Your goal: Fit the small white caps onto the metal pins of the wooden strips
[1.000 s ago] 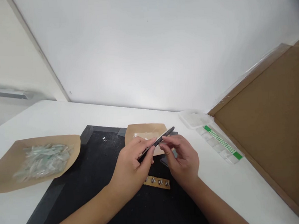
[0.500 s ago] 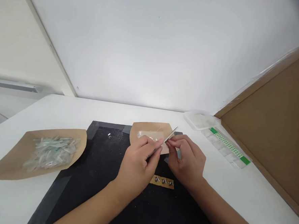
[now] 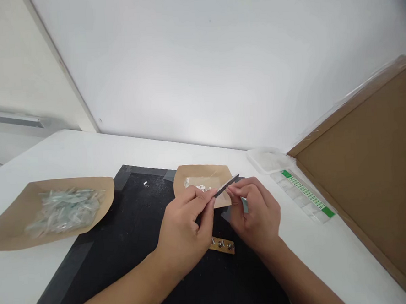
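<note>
My left hand pinches a thin, flat, dark strip with a pale edge, which looks like a nail file, between thumb and fingers. The strip points up and to the right. My right hand is closed in a pinch beside the strip's far end; whatever lies between its fingertips is too small to make out. Behind both hands sits a small brown paper tray holding several tiny white pieces. Below the hands, a gold-coloured strip with small metal parts lies on the black mat, partly hidden by my left hand.
At left, a larger paper tray holds a heap of clear plastic pieces. On the right are a clear plastic tray and a clear case with a green label, beside a cardboard panel. A white crumb lies on the mat.
The strip in my left hand has turned so more of its dark flat face shows. My right fingertips have shifted slightly along it. The view has moved a little.
</note>
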Action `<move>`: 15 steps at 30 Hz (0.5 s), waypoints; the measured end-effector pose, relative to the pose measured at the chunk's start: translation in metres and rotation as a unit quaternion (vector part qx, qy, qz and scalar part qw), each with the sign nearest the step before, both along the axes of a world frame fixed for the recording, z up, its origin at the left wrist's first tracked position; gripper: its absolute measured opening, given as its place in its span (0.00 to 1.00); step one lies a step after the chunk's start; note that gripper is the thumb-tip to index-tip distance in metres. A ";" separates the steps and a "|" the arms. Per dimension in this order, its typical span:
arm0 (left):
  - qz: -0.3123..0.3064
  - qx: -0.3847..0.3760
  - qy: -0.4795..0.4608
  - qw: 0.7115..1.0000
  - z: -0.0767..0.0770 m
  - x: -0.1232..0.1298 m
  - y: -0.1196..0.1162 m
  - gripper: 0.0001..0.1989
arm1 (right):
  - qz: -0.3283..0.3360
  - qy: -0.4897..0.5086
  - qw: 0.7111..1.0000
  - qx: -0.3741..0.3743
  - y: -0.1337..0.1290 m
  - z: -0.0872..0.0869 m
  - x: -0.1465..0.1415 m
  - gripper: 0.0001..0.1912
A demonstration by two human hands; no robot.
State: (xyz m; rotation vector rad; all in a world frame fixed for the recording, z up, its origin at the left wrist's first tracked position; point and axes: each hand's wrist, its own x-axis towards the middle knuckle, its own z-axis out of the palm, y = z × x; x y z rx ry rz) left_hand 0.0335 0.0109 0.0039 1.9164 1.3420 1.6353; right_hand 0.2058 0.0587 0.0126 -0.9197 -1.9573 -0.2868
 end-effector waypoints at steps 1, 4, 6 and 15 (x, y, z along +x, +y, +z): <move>0.008 0.002 0.000 1.000 0.001 0.000 0.000 0.14 | -0.006 0.006 1.000 0.001 -0.001 0.001 0.001 0.11; 0.016 -0.001 -0.004 1.000 0.001 -0.001 0.002 0.13 | -0.019 0.005 1.000 -0.012 0.000 0.000 0.004 0.10; 0.010 -0.005 -0.005 1.000 0.000 0.000 0.002 0.13 | -0.017 -0.007 1.000 -0.023 0.002 -0.004 0.004 0.10; -0.004 -0.036 -0.006 0.999 0.007 -0.001 -0.003 0.13 | 0.019 0.069 0.996 -0.057 0.003 -0.012 -0.006 0.10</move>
